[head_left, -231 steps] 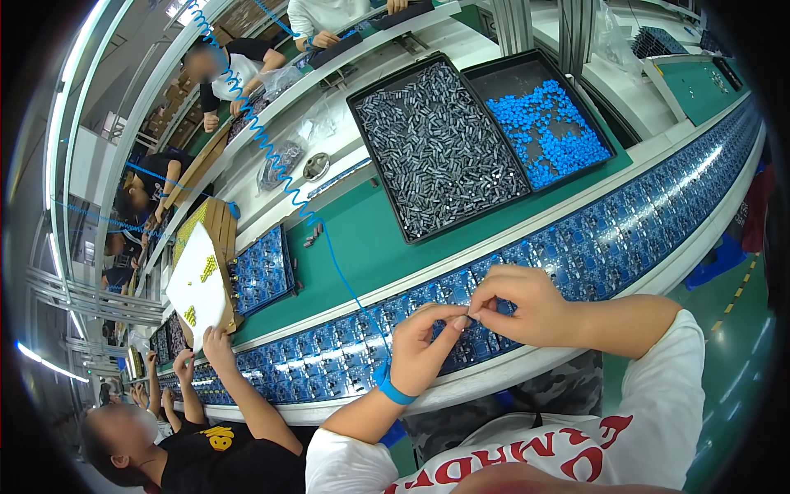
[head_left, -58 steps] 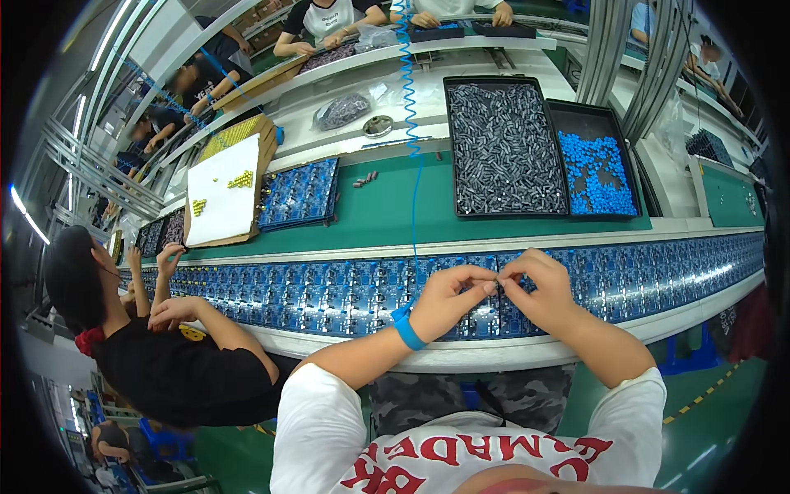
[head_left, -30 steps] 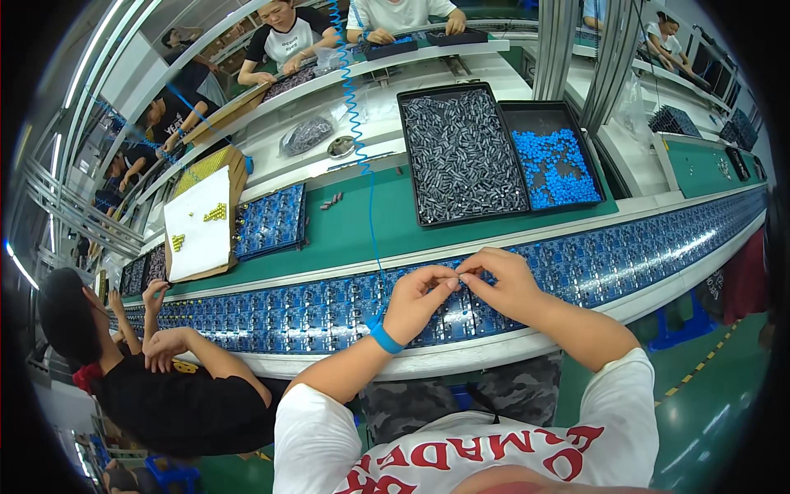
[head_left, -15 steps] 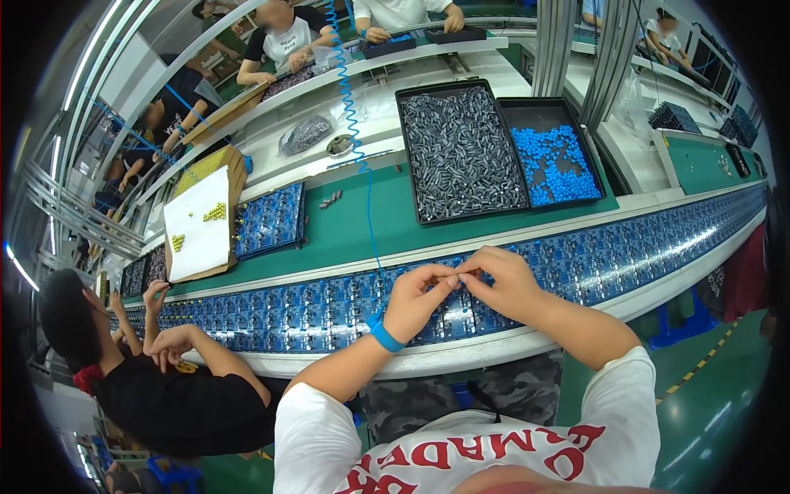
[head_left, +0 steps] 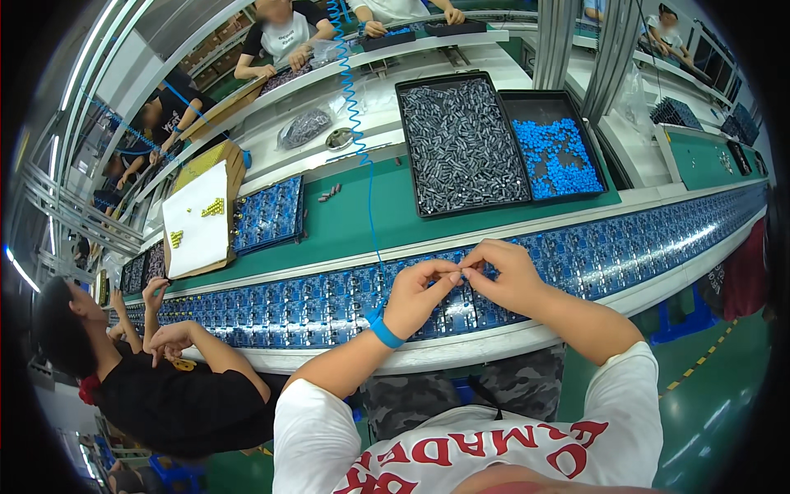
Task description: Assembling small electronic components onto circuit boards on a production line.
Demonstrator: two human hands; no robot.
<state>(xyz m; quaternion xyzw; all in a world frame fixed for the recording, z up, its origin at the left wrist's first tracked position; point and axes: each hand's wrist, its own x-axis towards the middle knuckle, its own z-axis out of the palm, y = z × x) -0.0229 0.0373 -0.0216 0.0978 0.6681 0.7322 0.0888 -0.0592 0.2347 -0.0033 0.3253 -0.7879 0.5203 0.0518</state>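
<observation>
My left hand (head_left: pixel 421 298) and my right hand (head_left: pixel 504 276) meet over a long row of blue circuit boards (head_left: pixel 317 313). Thumb and fingers of each are pinched, and the fingertips touch those of the other hand. Whatever sits between them is too small and too covered to make out. A blue wrist strap (head_left: pixel 384 330) is around my left wrist, near a thin blue cord (head_left: pixel 372 206). Beyond my hands stand a black tray (head_left: pixel 477 209) full of small dark cylindrical parts (head_left: pixel 465 144) and a second black tray (head_left: pixel 535 105) with small blue parts (head_left: pixel 555 160).
On the green mat (head_left: pixel 354 222) lie a few loose dark parts (head_left: pixel 330 193) and a stack of blue boards (head_left: pixel 270 216). Left of it, a white sheet (head_left: pixel 193 239) carries yellow parts. A co-worker in black (head_left: pixel 181 395) sits close at my left; others work across the line.
The view has shifted slightly. My fingertips stay pressed together over the boards with only a small movement. The neighbour's nearer hand at left has changed its pose a little.
</observation>
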